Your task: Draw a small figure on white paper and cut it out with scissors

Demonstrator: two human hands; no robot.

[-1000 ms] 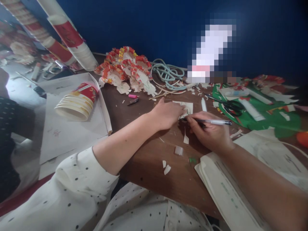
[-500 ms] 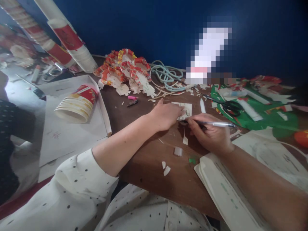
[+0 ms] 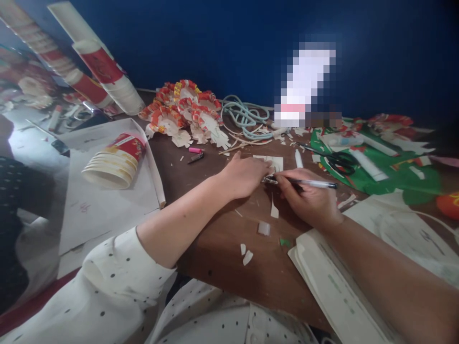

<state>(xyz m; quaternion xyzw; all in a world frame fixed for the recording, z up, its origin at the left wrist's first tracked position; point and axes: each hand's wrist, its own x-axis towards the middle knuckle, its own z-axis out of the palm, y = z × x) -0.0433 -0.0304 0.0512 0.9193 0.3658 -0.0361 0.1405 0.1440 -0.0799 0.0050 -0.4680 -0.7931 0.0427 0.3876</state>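
My left hand (image 3: 247,176) lies palm down on the brown table with its fingers stretched over a small white piece of paper (image 3: 278,163). Dark markings show on the paper, though fingers cover part of it. Just to the right, my right hand (image 3: 311,200) grips a pen (image 3: 319,183), its tip at the paper's lower edge close to my left fingertips. A narrow white paper scrap (image 3: 274,209) rests below the pen, and a white tube-like stick (image 3: 299,158) lies beyond my right hand.
Stacked paper cups (image 3: 118,162) lie in a white box lid (image 3: 77,229) at left. Red-and-white paper pieces (image 3: 186,112) and a pale blue cord (image 3: 245,117) are behind. At right are black-handled scissors (image 3: 342,162), green sheet (image 3: 412,179) and white bags (image 3: 333,282).
The pen's back end has swung slightly left as my right hand shifts a little. My left hand stays on the paper. The whole view has moved slightly.
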